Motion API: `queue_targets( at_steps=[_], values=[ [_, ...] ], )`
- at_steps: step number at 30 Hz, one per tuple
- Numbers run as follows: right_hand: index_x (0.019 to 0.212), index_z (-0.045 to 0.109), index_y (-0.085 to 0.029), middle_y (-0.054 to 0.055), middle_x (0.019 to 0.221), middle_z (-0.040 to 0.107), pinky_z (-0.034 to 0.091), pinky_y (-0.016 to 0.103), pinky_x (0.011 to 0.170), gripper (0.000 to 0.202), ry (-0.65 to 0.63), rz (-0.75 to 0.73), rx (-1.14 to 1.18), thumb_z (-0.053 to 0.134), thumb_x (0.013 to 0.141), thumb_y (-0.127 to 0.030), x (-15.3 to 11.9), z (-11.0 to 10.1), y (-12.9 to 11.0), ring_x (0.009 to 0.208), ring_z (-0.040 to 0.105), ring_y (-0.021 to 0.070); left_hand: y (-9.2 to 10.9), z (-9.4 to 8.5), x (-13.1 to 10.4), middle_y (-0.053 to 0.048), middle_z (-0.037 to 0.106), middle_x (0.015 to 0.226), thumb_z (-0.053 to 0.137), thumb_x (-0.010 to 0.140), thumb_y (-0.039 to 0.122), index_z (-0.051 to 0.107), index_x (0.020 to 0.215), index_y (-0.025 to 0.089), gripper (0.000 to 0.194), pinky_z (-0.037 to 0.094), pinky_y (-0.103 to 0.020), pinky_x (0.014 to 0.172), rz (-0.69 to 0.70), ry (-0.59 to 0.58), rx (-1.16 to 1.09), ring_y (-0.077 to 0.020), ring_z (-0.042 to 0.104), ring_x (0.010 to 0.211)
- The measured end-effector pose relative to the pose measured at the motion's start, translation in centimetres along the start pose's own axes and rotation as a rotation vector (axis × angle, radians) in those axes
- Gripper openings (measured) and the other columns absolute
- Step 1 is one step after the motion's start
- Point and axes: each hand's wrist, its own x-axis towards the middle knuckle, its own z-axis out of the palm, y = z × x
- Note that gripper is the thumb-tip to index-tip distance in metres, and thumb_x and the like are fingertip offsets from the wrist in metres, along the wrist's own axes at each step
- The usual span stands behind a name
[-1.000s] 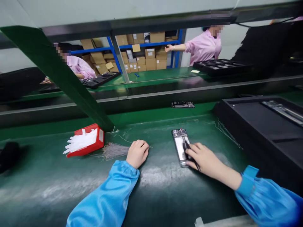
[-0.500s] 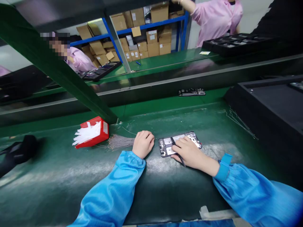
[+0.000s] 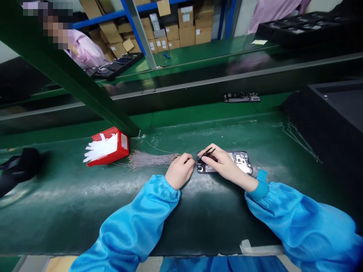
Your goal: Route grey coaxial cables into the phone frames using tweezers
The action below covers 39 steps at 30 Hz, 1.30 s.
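An opened phone (image 3: 243,161) lies flat on the green mat, its circuit boards bare. Over its left half, my right hand (image 3: 219,160) is closed around dark tweezers (image 3: 209,152), whose two tips stick out at the fingers. Just left of the phone, my left hand (image 3: 180,172) rests on the mat with its fingers curled together; what they hold, if anything, is hidden. Behind that hand a bundle of thin grey cables (image 3: 150,159) spreads leftward, its right end by my knuckles.
A red bin (image 3: 122,145) of white strips (image 3: 101,148) sits left of the cables, near a green post (image 3: 113,115). Another opened phone (image 3: 241,97) lies at the back. Loose wires (image 3: 303,141) lie by a black tray (image 3: 326,113) at right. A person in pink (image 3: 85,47) is across the bench.
My right hand has moved to the phone's left end and turned the tweezers, so their tips now show above the fingers. My left hand has shifted slightly toward the phone. The camera view has tilted down.
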Motion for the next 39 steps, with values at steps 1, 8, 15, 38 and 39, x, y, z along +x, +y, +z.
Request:
queue_targets(
  at_steps=[1,8,15,38,39],
  values=[
    [0.082,0.059,-0.018,0.006,0.09,0.059,0.045,0.03,0.079,0.015,0.008,-0.014,0.005,0.047,0.084,-0.026,0.1,0.2,0.2,0.088,0.057,0.0158,0.0,-0.1,0.0,-0.004,0.056,0.089,0.039,0.088,0.018,0.058,0.082,0.017,0.02,0.042,-0.023,0.071,0.004,0.004,0.017,-0.0123,0.051,0.078],
    [0.088,0.057,-0.018,0.005,0.087,0.062,0.051,0.031,0.072,0.011,0.064,0.116,0.084,0.053,0.079,-0.024,-0.8,0.7,1.2,0.079,0.062,0.0161,0.4,-0.3,0.3,-0.002,0.056,0.074,0.038,0.091,0.026,0.06,0.079,0.018,0.026,0.035,-0.028,0.067,0.051,0.005,0.121,-0.0138,0.047,0.071],
    [0.078,0.057,-0.019,0.002,0.079,0.064,0.049,0.028,0.067,0.003,0.131,0.123,0.0,0.055,0.077,-0.021,-0.9,0.4,0.7,0.074,0.062,0.0156,0.7,-0.5,0.5,-0.001,0.055,0.067,0.041,0.09,0.022,0.06,0.076,0.018,0.023,0.032,-0.028,0.067,0.083,0.028,0.176,-0.0132,0.047,0.068],
    [0.076,0.064,-0.018,0.003,0.081,0.067,0.049,0.026,0.065,0.008,0.086,0.103,-0.02,0.057,0.078,-0.022,-0.7,0.3,0.8,0.075,0.062,0.0155,1.0,-0.5,0.5,-0.001,0.053,0.062,0.046,0.085,0.016,0.059,0.067,0.017,0.023,0.033,-0.028,0.066,0.145,0.08,0.254,-0.0133,0.044,0.064],
    [0.077,0.064,-0.018,0.002,0.081,0.067,0.049,0.026,0.065,0.008,0.086,0.105,-0.019,0.057,0.078,-0.022,-0.7,0.3,0.8,0.075,0.062,0.0155,1.0,-0.5,0.5,-0.001,0.053,0.062,0.047,0.085,0.016,0.059,0.067,0.017,0.022,0.033,-0.028,0.066,0.144,0.079,0.254,-0.0134,0.044,0.064]
  ],
)
